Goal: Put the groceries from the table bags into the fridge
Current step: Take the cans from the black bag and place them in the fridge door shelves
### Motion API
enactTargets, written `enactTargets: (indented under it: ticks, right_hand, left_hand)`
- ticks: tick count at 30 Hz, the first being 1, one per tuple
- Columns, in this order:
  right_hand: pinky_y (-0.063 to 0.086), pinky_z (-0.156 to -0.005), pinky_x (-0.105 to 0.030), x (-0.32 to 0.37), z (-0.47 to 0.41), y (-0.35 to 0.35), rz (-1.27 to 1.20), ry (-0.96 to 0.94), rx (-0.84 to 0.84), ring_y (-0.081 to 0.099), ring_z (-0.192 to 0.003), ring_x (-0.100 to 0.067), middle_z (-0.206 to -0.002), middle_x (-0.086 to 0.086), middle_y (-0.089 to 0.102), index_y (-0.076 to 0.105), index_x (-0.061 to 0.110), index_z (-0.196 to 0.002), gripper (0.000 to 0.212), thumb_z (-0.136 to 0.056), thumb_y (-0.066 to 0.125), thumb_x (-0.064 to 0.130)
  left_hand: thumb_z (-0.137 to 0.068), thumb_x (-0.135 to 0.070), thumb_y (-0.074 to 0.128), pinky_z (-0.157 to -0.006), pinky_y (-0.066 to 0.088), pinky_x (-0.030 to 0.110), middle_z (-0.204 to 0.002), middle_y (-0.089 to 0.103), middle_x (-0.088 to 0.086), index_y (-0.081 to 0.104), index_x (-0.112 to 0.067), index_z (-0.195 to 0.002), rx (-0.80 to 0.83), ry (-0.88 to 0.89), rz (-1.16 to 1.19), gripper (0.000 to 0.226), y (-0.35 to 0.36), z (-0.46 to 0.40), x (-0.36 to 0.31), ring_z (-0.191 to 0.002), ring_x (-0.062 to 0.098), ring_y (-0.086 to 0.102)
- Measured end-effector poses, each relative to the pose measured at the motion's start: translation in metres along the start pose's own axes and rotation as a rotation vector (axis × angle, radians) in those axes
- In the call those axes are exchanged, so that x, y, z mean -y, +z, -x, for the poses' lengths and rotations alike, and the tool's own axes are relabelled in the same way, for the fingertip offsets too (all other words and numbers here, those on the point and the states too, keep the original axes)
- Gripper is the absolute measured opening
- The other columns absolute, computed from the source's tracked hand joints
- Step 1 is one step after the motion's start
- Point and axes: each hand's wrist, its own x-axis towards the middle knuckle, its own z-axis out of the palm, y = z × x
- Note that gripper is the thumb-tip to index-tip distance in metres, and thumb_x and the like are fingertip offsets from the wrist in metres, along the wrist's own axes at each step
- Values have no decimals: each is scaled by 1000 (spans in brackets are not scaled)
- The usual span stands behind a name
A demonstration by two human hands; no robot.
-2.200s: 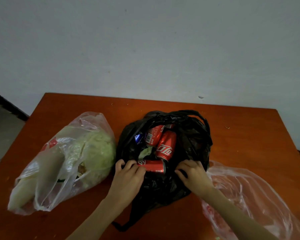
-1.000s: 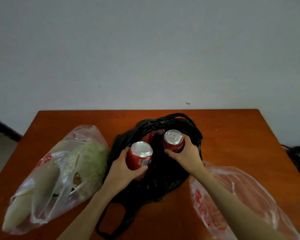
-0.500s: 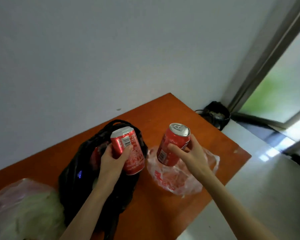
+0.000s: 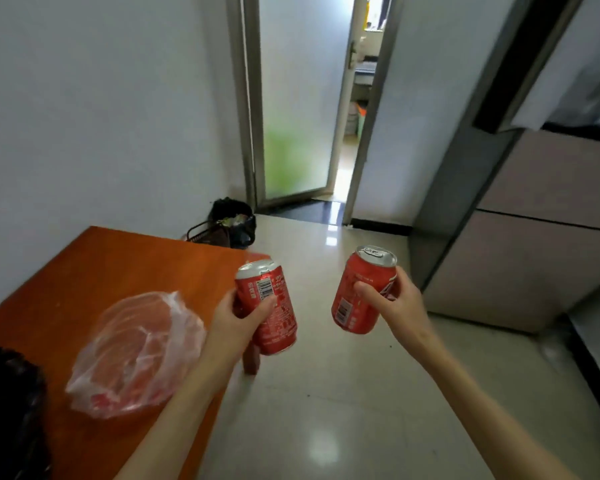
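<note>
My left hand (image 4: 236,317) grips a red cola can (image 4: 269,310) upright, just past the right edge of the orange table (image 4: 94,268). My right hand (image 4: 395,303) holds a second red cola can (image 4: 361,289), tilted a little, out over the floor. The grey fridge (image 4: 520,244) stands at the right with its doors closed. On the table lie a clear plastic bag (image 4: 136,351) with red print and, at the lower left corner, the edge of the black bag (image 4: 7,410).
A black bin (image 4: 232,220) with rubbish sits on the floor beyond the table by the wall. A frosted glass door (image 4: 291,98) stands ajar ahead. Pale tiled floor (image 4: 343,393) stretches between the table and the fridge.
Both cans came out of the black bag, one in each hand. The view has swung right from the table toward the floor, door and fridge, and the cabbage bag has left the view.
</note>
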Motion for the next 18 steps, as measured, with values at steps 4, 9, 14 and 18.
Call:
enactTargets:
  ticks: [4,9,14,18]
  right_hand:
    - [46,-72,-17,-10,-5,-114,-35,-14,-161,58,-93,-3,-102,11,59,49,27,-112,37,-80,67,21]
    - [49,-73,-20,-18,-9,-248,-13,-24,-312,60,-93,-6,-102,8,63,53,25,-111,34,-81,68,19]
    - [53,-83,-36,-27,-21,-353,-31,-21,-445,64,-96,-15,-105,1,66,56,28,-103,36,-72,75,33]
    - [53,-84,-37,-28,-47,-404,-91,-25,-491,63,-98,-17,-106,2,64,53,23,-110,36,-78,67,28]
  left_hand:
    - [-81,-22,67,-66,45,13,-99,59,-10,50,-21,-112,139,66,-67,35,116,-11,-20,-90,4,56]
    - [-78,-20,72,-61,44,11,-97,58,-13,50,-23,-106,253,107,-67,36,253,-12,-36,-89,1,56]
    - [-77,-19,73,-71,47,14,-101,62,-10,54,-22,-109,394,170,-95,37,360,-17,-60,-96,5,59]
    - [-76,-19,73,-67,48,11,-100,62,-12,54,-23,-107,458,232,-106,37,422,-32,-80,-95,2,59]
